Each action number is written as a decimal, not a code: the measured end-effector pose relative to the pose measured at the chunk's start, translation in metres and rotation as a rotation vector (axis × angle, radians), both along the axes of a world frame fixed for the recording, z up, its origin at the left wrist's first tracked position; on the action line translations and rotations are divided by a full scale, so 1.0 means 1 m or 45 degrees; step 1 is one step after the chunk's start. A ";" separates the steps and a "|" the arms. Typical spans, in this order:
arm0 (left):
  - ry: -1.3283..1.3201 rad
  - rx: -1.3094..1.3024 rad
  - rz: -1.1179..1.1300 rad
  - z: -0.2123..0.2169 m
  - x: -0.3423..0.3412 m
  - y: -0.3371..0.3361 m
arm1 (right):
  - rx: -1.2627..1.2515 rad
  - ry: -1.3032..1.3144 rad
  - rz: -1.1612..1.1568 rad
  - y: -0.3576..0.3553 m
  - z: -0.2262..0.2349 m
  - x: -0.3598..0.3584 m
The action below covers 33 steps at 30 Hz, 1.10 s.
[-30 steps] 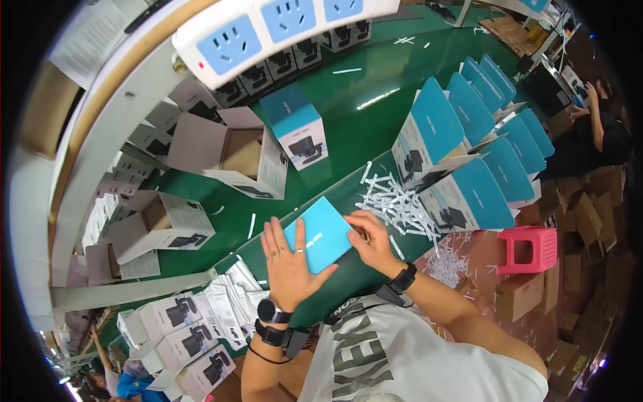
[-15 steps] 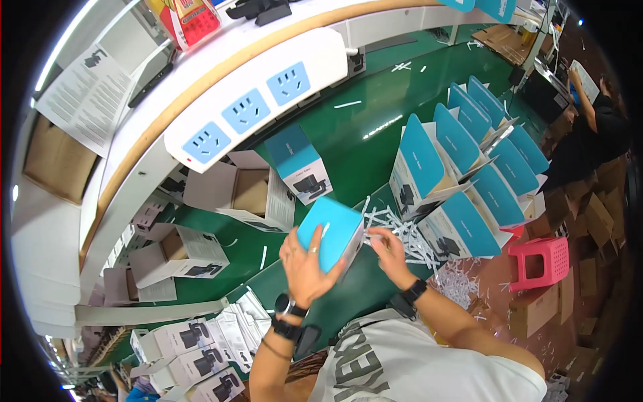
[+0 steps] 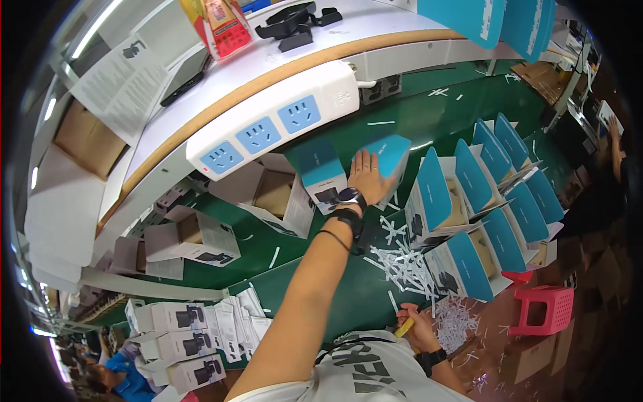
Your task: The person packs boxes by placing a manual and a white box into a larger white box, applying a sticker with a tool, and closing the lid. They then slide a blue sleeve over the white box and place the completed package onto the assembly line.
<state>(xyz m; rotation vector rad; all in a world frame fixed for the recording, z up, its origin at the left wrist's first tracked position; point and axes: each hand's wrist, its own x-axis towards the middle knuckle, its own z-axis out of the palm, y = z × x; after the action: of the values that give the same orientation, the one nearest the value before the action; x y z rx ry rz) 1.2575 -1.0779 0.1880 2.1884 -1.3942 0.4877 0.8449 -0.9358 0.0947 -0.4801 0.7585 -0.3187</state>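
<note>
tabletop (image 3: pixel 429 120) bears teal box (image 3: pixel 395 149) under spread left grip (image 3: pixel 367 179); right grip (image 3: pixel 421 329) clamps yellow object (image 3: pixel 404 327).

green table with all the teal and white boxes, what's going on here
A person works bare-handed at a green table. Their left hand, arm stretched forward, rests on a closed teal-topped box, which stands beside another closed box. Their right hand is close to the body, holding a small yellow object that is too small to identify. To the right stand boxes with raised teal flaps, and a pile of white paper strips lies nearer the person.
</note>
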 end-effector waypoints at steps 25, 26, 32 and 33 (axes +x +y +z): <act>0.582 -0.432 0.810 0.032 -0.119 0.493 | -1.293 0.047 0.515 0.014 0.076 0.206; 0.555 -0.244 1.003 0.001 -0.111 0.524 | -1.254 0.037 0.481 0.019 0.081 0.199; 0.389 0.355 1.492 -0.108 -0.065 0.636 | -1.287 0.126 0.636 0.018 0.092 0.143; 0.514 0.414 1.395 -0.108 -0.059 0.636 | -1.248 0.126 0.691 0.011 0.091 0.129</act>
<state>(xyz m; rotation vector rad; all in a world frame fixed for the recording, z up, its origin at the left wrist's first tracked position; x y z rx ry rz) 1.1981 -0.4417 0.0796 2.9660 0.0378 0.1326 0.9738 -0.9252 0.1855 -1.6014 0.4957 -0.1353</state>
